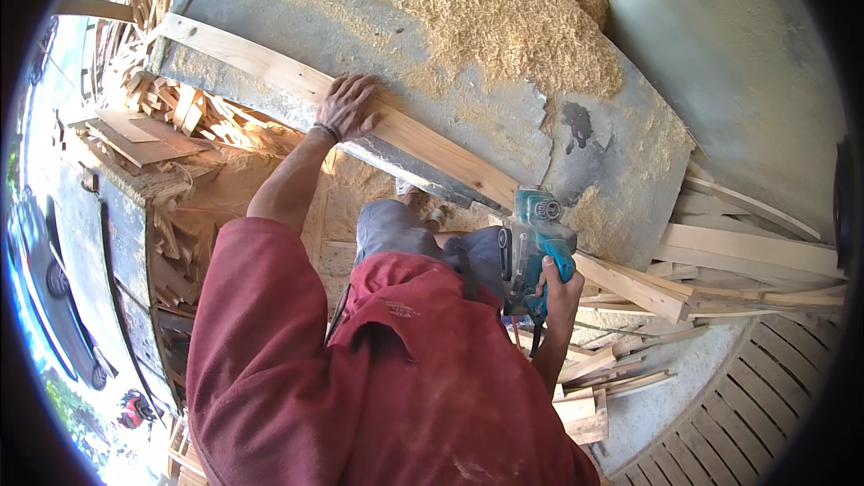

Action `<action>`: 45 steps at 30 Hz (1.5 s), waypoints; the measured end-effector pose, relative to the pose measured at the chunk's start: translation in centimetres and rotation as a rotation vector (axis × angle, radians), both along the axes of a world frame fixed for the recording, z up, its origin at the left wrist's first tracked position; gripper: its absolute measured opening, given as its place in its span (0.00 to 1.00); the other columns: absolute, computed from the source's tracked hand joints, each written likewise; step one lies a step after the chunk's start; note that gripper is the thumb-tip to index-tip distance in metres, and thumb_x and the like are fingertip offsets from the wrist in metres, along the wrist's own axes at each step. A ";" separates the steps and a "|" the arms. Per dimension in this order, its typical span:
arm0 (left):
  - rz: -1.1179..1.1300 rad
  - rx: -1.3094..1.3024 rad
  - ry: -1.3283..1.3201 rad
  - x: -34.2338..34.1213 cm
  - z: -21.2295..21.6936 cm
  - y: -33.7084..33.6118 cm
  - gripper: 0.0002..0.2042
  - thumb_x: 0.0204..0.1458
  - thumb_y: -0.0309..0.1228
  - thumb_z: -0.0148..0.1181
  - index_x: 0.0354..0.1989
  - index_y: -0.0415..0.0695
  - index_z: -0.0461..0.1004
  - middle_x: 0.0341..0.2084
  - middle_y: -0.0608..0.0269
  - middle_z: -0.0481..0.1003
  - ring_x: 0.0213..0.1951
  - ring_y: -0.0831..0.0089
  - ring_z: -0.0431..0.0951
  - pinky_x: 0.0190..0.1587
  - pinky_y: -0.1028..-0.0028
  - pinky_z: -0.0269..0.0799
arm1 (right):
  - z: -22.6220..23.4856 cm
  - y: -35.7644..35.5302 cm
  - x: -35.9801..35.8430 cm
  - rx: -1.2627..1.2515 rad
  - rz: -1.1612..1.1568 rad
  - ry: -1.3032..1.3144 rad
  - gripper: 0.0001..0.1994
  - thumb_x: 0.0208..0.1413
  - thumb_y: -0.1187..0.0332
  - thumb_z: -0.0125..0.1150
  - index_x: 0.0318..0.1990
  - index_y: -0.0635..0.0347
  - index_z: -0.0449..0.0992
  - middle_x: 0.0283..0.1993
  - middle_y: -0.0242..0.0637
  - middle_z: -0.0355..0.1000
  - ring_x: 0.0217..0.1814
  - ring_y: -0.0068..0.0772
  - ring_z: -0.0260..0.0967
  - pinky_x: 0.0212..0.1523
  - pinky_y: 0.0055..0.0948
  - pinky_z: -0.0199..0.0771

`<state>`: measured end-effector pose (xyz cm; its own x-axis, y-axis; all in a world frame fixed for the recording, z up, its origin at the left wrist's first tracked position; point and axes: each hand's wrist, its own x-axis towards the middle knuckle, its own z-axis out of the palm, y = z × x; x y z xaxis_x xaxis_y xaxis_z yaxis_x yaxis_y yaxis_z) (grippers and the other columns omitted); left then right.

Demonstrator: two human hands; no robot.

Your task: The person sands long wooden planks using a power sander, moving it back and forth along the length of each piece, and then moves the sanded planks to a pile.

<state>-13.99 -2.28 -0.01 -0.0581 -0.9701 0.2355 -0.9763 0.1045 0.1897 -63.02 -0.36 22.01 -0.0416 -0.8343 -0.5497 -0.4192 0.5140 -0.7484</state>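
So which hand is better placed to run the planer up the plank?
The right hand: it already grips the blue planer sitting on the plank. The left hand lies flat on the plank farther up, steadying it.

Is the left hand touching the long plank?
Touching. Head view shows the left hand pressed flat on the long plank, fingers spread over its top face.

A long plank (396, 130) lies along the near edge of the workbench (504, 117), under my left hand (346, 106). My right hand (560, 283) holds an electric planer (533, 247) on the plank's right part. Sawdust (477, 9) is heaped behind it (on the bench); loose slats (747, 261) are stacked to the right.
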 end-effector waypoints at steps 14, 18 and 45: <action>0.589 0.292 -0.004 -4.0 -0.2 2.3 0.40 0.55 0.60 0.50 0.73 0.53 0.50 0.74 0.50 0.42 0.75 0.54 0.39 0.74 0.48 0.33 | -1.5 -3.2 -3.2 0.054 -0.019 -0.070 0.16 0.60 0.57 0.64 0.30 0.60 0.72 0.20 0.30 0.65 0.16 0.22 0.62 0.17 0.23 0.61; 1.063 0.209 0.425 -11.7 -2.4 1.2 0.55 0.50 0.60 0.61 0.75 0.51 0.29 0.73 0.38 0.23 0.74 0.44 0.28 0.73 0.45 0.27 | -2.4 -4.4 -4.5 0.044 0.029 -0.057 0.16 0.60 0.58 0.63 0.29 0.60 0.72 0.20 0.31 0.65 0.16 0.22 0.62 0.17 0.24 0.62; 1.601 -0.267 0.917 -21.2 5.0 -4.4 0.33 0.48 0.23 0.58 0.66 0.47 0.58 0.54 0.44 0.61 0.57 0.46 0.66 0.60 0.58 0.66 | -4.4 -9.7 -18.1 0.033 0.175 -0.100 0.19 0.58 0.56 0.66 0.27 0.62 0.68 0.20 0.33 0.65 0.15 0.25 0.62 0.13 0.28 0.62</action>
